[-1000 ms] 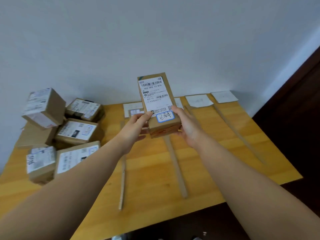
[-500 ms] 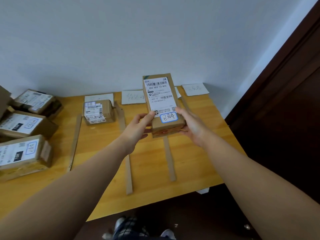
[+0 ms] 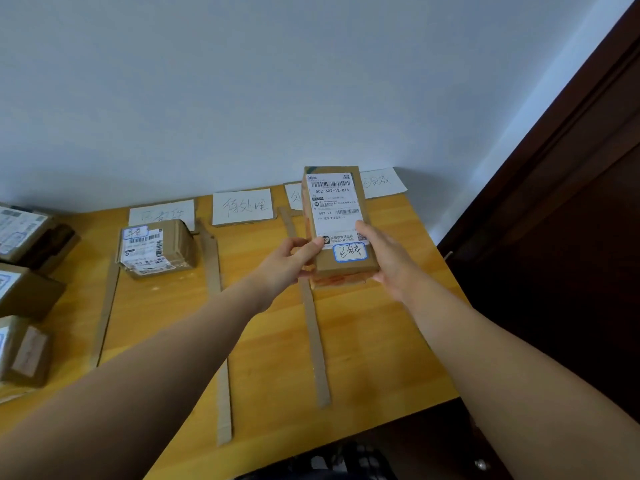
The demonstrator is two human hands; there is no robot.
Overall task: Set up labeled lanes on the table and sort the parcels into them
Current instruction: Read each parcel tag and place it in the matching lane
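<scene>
Both hands hold a long brown parcel tilted up above the right side of the wooden table. It carries a white shipping label and a blue-edged handwritten sticker. My left hand grips its lower left edge and my right hand its lower right edge. Cardboard strips laid on the table divide it into lanes. White handwritten lane cards lie along the wall, one partly hidden behind the parcel. One small parcel sits in the leftmost lane.
Several unsorted parcels are piled at the table's left edge. A dark wooden door stands to the right of the table. The white wall runs right behind the cards. Below the front edge, the floor and checked fabric show.
The view has swung to the right, so the pile of parcels has slid to the left edge. The parcel stays in both hands, now over the right-hand lanes.
</scene>
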